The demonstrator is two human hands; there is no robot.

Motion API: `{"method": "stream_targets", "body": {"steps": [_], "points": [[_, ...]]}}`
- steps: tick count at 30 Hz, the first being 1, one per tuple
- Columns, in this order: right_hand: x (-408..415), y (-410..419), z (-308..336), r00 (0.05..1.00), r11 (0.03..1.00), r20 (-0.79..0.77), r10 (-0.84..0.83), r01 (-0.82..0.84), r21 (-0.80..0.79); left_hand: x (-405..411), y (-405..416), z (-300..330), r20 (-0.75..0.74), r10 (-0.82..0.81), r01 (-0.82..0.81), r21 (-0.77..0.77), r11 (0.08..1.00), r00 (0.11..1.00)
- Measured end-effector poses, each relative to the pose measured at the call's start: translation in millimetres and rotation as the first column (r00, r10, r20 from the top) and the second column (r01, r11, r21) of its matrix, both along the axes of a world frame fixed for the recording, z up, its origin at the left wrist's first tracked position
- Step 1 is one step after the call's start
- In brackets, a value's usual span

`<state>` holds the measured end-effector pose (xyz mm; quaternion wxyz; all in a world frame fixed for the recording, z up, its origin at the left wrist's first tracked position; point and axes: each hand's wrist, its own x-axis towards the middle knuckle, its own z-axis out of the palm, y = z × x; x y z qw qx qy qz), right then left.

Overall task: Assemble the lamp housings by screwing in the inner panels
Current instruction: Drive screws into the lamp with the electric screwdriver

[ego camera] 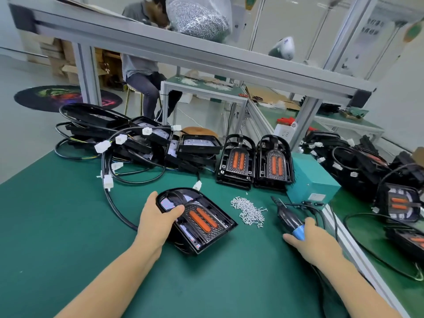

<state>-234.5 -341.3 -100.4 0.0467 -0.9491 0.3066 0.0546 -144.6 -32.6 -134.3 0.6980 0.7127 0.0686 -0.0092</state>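
Observation:
A black lamp housing [206, 228] with an inner panel and two orange strips lies tilted on the green mat in front of me. My left hand [157, 220] grips its left rim, thumb over the top edge. My right hand [308, 238] holds the black electric screwdriver [285, 218] by its blue collar, tip pointing up and away, low over the mat. A small pile of silver screws [249, 211] lies between the housing and the screwdriver.
Two housings with orange strips [254, 162] stand behind the screws. A heap of black housings with cables and white connectors [128, 143] fills the back left. A teal power box [312, 180] sits right, more housings [376, 175] beyond it. A seated person [142, 65] works behind the frame.

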Motion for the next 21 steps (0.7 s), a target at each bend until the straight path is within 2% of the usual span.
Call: {"method": "stream_targets", "body": {"steps": [3,9,12,14,16,19,21], "points": [[2.1,7.1,-1.8,0.999,0.993,-0.025,0.027,-0.029,-0.119,0.1,-0.7,2.4,-0.012,0.001,-0.001,-0.004,1.000,1.000],[3.4,10.4,8.8,0.990,0.976,-0.137,0.008,-0.037,-0.214,-1.4,-2.2,6.8,-0.019,-0.017,0.018,0.016,1.000,1.000],[4.5,36.5,28.8,0.990,0.930,-0.066,0.126,-0.141,-0.339,-1.1,-2.9,6.7,-0.014,-0.025,0.025,0.020,0.999,1.000],[3.5,70.9,38.8,0.944,0.933,0.092,0.317,-0.293,-0.210,-1.1,-4.2,6.3,-0.008,-0.021,0.021,0.035,0.999,1.000],[-2.6,113.6,42.2,0.851,0.873,0.208,0.482,-0.486,-0.035,-2.2,-5.4,6.8,-0.006,-0.012,0.013,0.051,0.999,1.000],[-7.6,160.8,30.2,0.731,0.741,0.174,0.659,-0.671,0.013,-4.9,-0.2,10.5,0.030,-0.009,0.005,0.139,0.990,0.999],[-2.2,168.2,15.8,0.718,0.727,0.147,0.680,-0.687,-0.004,-3.1,13.0,15.6,0.140,0.062,-0.101,0.290,0.952,0.988]]}}
